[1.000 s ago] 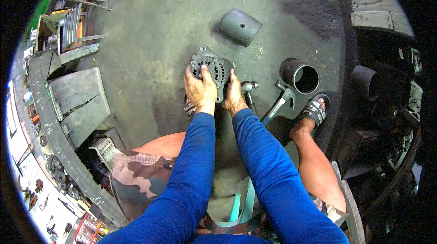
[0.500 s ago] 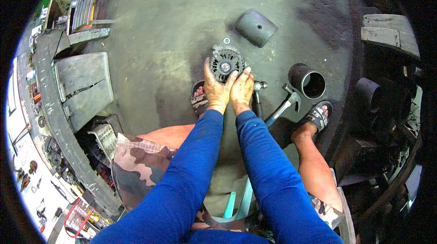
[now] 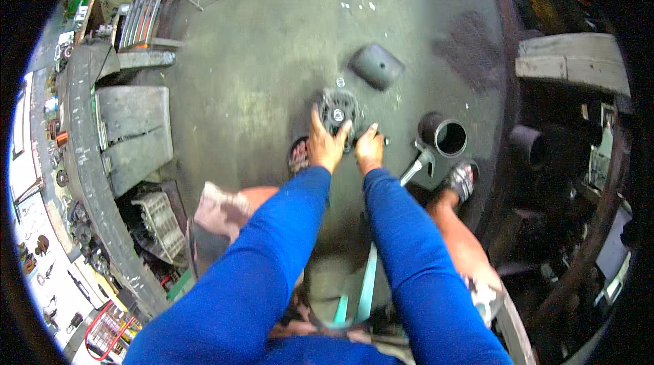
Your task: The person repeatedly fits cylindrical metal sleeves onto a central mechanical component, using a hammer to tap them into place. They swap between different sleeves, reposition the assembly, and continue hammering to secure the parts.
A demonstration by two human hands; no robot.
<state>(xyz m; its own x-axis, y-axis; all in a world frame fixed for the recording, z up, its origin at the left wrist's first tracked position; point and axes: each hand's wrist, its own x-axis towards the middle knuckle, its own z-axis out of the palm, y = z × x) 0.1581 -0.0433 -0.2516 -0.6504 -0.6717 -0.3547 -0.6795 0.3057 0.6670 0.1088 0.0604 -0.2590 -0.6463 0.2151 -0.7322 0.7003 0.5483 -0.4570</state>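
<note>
A round, dark alternator (image 3: 338,111) with a slotted casing and a central shaft nut rests on the floor between my feet. My left hand (image 3: 327,145) grips its near left side, thumb and fingers spread around the casing. Apart from it, my right hand (image 3: 370,150) is curled over a ball-peen hammer (image 3: 387,140); only a bit of the head shows, the handle being hidden, and blur softens the fingers. A claw hammer (image 3: 424,159) lies to the right of that hand. Just beyond the alternator is a small metal ring (image 3: 340,82).
Two dark metal cylinders, one lying on its side (image 3: 377,66) and one with its open end showing (image 3: 443,134), sit ahead and right. Wooden blocks (image 3: 572,65) line the right. A cluttered bench (image 3: 102,181) runs along the left, near a leaning panel (image 3: 136,137).
My right hand has left the alternator and moved right, onto the ball-peen hammer. My left hand stays on the alternator. The whole view has shifted slightly.
</note>
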